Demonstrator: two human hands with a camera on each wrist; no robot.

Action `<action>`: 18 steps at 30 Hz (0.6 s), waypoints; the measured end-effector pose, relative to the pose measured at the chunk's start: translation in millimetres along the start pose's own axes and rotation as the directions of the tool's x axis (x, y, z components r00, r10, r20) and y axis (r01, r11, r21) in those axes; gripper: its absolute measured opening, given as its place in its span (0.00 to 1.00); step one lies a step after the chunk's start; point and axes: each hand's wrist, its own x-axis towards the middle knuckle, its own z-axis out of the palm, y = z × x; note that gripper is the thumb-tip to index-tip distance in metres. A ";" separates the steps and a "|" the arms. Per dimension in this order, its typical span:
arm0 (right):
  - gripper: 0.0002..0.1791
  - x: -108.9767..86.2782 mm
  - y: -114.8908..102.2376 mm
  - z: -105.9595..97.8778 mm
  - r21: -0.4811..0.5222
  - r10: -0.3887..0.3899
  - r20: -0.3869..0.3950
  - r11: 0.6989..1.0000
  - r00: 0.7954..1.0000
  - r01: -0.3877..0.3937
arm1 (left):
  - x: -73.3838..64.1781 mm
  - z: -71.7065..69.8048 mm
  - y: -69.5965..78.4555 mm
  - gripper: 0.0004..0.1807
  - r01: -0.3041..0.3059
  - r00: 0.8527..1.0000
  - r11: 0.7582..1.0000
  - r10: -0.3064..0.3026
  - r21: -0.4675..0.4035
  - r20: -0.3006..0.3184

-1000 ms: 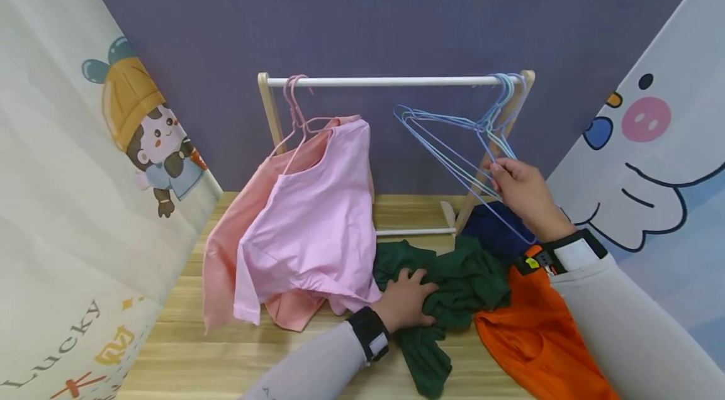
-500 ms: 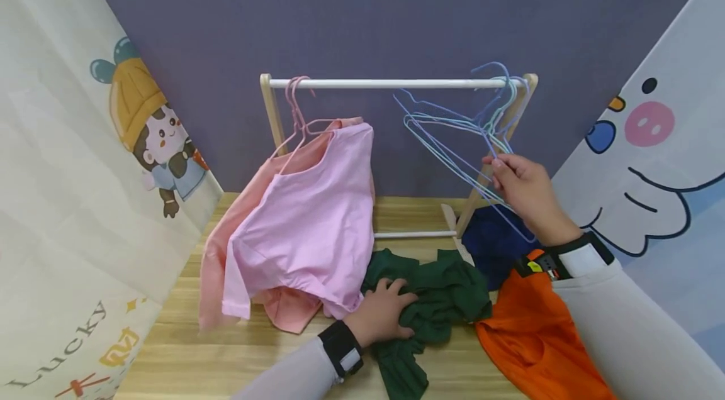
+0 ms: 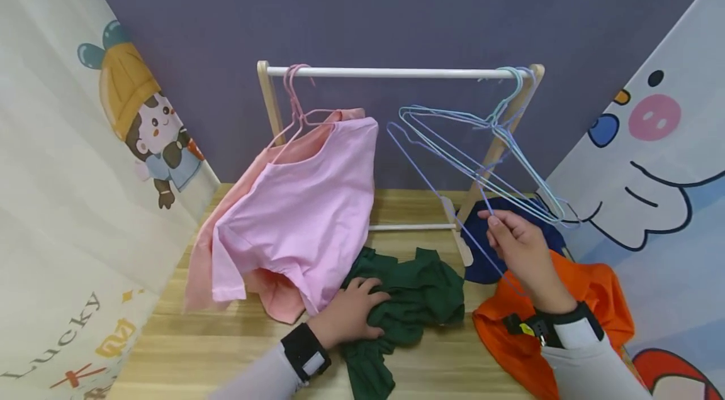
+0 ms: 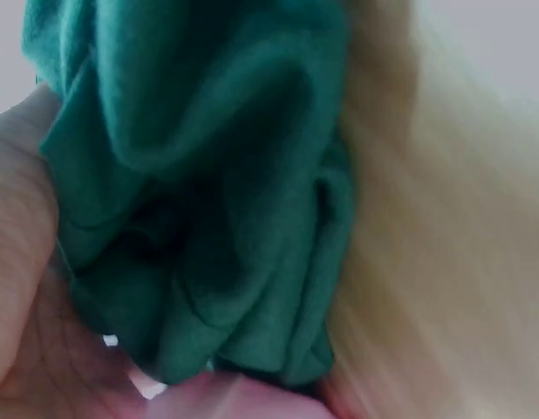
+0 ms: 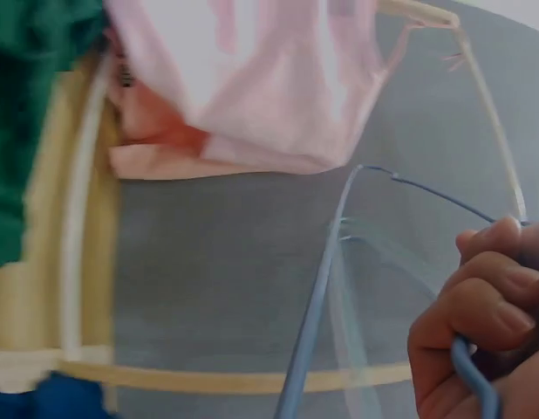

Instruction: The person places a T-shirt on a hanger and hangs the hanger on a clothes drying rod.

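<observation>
The right hand (image 3: 518, 249) has its thumb and fingers closed in a pinch on one side of a slim blue-violet wire hanger (image 5: 305, 349); that hanger tilts in the air below the rod, its long bottom edge sloping down toward the near right; the side grip probably leaves the hook and the opposite arm free. The left hand (image 3: 352, 315) lies spread over a crumpled dark-green cloth garment (image 3: 430, 293), fingers loosely bent and the palm low; this presumably steadies the cloth, though whether any fold is nipped beneath the fingertips I cannot tell; the garment rests on the pale striped wooden tabletop (image 3: 164, 356), near and at the middle.

As for what holds what, a small rack with a white rod (image 3: 385, 73) and light wooden posts bears everything hung; at its left end, pink wire hangers (image 3: 292, 95) carry a light-pink cloth top (image 3: 306, 199) and, behind it, a salmon-pink one (image 3: 204, 268); at its right end, bare pastel blue-green and violet hangers (image 3: 517, 92) cluster, perhaps kept together there as spares; a bright-orange garment (image 3: 595, 299) lies near right and a navy-blue one (image 3: 481, 255) farther back, beside the rack's right foot.
</observation>
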 end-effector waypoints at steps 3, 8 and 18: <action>0.14 -14.4 23.5 10.3 -0.032 0.026 -0.006 0.999 1.000 -0.027 | -7.4 -5.5 -10.3 0.38 -0.007 1.000 1.000 0.007 -0.004 0.001; 0.16 -36.4 57.1 27.5 -0.037 0.125 -0.030 0.991 0.992 -0.126 | -17.1 -15.0 -23.9 0.37 -0.042 0.999 0.999 0.042 -0.016 -0.006; 0.19 -69.2 104.2 53.2 0.043 0.305 -0.092 0.952 0.948 -0.302 | -21.2 -25.3 -26.7 0.39 -0.038 0.998 0.992 0.044 -0.117 0.053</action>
